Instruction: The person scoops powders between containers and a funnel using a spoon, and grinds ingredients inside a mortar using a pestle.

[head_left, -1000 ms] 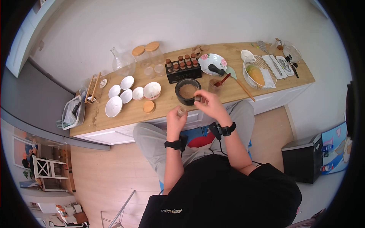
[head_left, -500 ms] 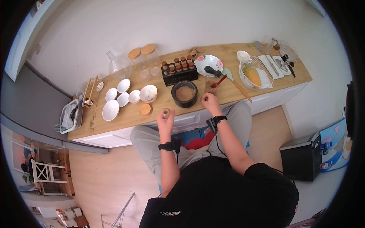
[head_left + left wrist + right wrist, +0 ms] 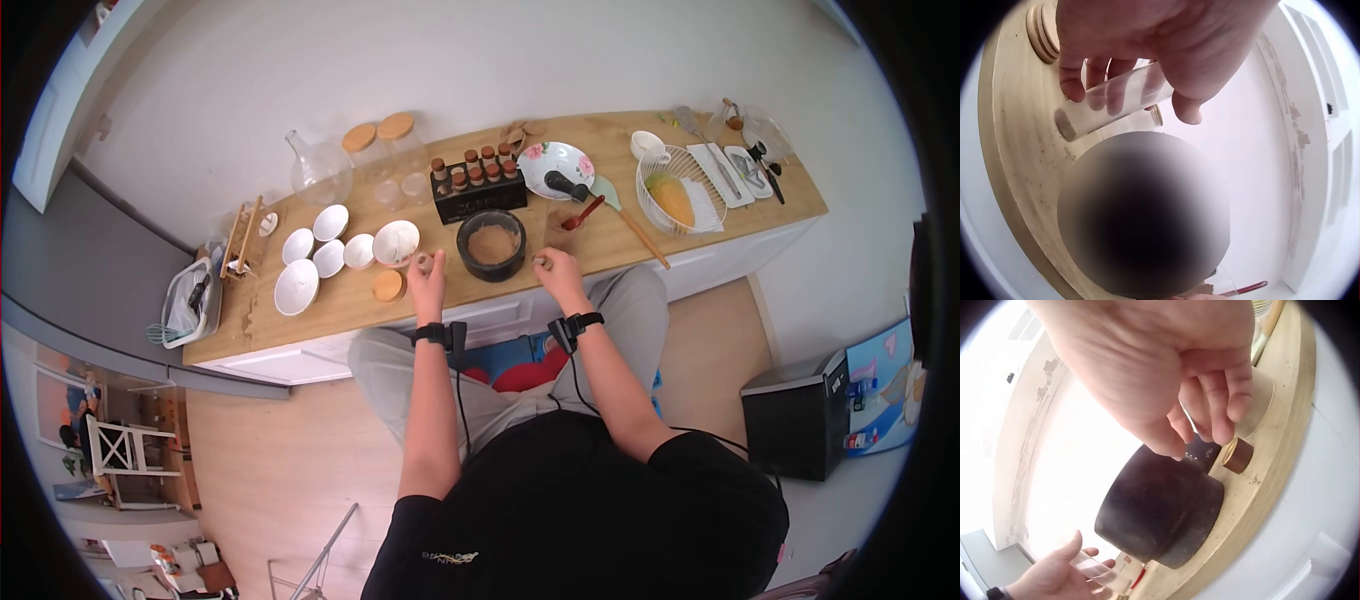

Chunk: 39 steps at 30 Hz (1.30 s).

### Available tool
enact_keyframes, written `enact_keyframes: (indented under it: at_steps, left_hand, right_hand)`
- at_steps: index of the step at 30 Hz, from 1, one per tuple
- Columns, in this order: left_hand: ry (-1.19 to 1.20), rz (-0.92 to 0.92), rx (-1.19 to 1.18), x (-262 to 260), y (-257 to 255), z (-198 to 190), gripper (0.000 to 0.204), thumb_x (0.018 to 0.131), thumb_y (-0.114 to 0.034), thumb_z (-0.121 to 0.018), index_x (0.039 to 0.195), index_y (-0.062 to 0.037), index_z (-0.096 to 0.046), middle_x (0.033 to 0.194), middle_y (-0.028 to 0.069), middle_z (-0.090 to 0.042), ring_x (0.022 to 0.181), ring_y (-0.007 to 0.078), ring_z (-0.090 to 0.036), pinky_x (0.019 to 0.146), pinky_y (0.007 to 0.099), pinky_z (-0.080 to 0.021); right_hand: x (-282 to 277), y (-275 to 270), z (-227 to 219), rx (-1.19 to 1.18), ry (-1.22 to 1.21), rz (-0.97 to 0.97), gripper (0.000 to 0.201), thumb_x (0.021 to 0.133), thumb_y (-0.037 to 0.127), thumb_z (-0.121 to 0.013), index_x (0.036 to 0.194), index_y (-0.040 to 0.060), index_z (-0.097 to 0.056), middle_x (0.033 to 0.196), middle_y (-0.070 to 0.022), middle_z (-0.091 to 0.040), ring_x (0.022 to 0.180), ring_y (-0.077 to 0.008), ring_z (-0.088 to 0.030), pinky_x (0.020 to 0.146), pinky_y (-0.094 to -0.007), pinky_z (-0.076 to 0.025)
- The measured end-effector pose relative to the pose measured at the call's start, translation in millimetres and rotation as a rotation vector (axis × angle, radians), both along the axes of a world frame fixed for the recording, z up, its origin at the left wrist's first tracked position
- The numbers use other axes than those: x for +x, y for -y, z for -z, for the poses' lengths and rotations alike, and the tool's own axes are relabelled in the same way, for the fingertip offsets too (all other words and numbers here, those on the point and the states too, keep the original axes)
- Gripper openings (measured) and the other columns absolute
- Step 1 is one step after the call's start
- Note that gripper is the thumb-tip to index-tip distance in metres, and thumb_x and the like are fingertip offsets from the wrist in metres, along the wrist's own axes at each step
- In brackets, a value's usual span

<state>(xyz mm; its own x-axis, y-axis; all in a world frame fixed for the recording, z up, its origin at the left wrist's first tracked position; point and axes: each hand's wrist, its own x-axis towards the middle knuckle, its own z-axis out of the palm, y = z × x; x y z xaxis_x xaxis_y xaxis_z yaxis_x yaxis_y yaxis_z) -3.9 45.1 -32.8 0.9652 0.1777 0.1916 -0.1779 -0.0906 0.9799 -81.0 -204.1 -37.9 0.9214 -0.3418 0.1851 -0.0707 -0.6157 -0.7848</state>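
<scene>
My left hand grips a clear glass vial with a little brownish powder at its lower end. It is over the counter's front edge, left of a black mortar that holds brown powder. On the mortar's right, my right hand hovers low with loosely bent fingers. A small brown cap stands on the counter right at its fingertips, outside the gap between thumb and fingers. In the left wrist view a dark blurred disc hides much of the counter.
Behind the mortar stands a black rack of capped vials. White bowls and a wooden lid lie left. A plastic cup with a red spoon, a floral plate with a black pestle, a spatula and wire basket are right.
My right hand has moved from the mortar's rim down to the counter on its right, setting the cap there. My left hand has carried the vial left and forward over the counter.
</scene>
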Motion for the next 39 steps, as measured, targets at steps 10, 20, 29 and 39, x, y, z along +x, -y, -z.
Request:
enact_keyframes:
  at_steps: [10, 20, 29, 39]
  left_hand:
    - [0.018, 0.115, 0.178, 23, -2, 28, 0.026, 0.087, -0.023, -0.072, 0.083, 0.0003, -0.061, 0.074, 0.0020, -0.060, 0.067, 0.0099, -0.052, 0.060, 0.0294, -0.044]
    - [0.065, -0.028, 0.257, 3, -4, 5, 0.041, 0.082, -0.032, -0.075, 0.102, 0.0011, -0.063, 0.091, 0.0129, -0.063, 0.081, 0.0193, -0.058, 0.073, 0.0352, -0.048]
    - [-0.046, -0.384, 0.956, 36, -48, -20, 0.037, 0.075, -0.028, -0.068, 0.108, -0.0104, -0.071, 0.125, 0.0156, -0.057, 0.120, 0.0364, -0.048, 0.099, 0.0517, -0.039]
    - [0.015, -0.367, 1.089, 54, -58, -8, 0.017, 0.080, -0.022, -0.069, 0.093, -0.0142, -0.075, 0.123, 0.0127, -0.060, 0.120, 0.0335, -0.049, 0.101, 0.0509, -0.037]
  right_hand:
    - [-7, 2, -11, 0.312, 0.153, -0.093, 0.023, 0.084, 0.021, -0.070, 0.093, -0.0003, -0.069, 0.074, -0.0082, -0.068, 0.059, -0.0130, -0.058, 0.057, -0.0281, -0.047]
    - [-15, 4, -33, 0.347, 0.189, -0.091, 0.023, 0.088, 0.020, -0.068, 0.094, -0.0023, -0.067, 0.073, -0.0057, -0.067, 0.062, -0.0095, -0.058, 0.059, -0.0248, -0.046]
    - [-22, 6, -51, 0.354, 0.192, -0.060, 0.021, 0.089, 0.018, -0.067, 0.094, -0.0025, -0.067, 0.073, -0.0046, -0.067, 0.063, -0.0085, -0.058, 0.059, -0.0240, -0.046]
    - [-24, 15, -46, 0.349, 0.195, -0.038, 0.021, 0.088, 0.018, -0.067, 0.093, -0.0023, -0.067, 0.072, -0.0044, -0.065, 0.062, -0.0091, -0.055, 0.059, -0.0247, -0.045]
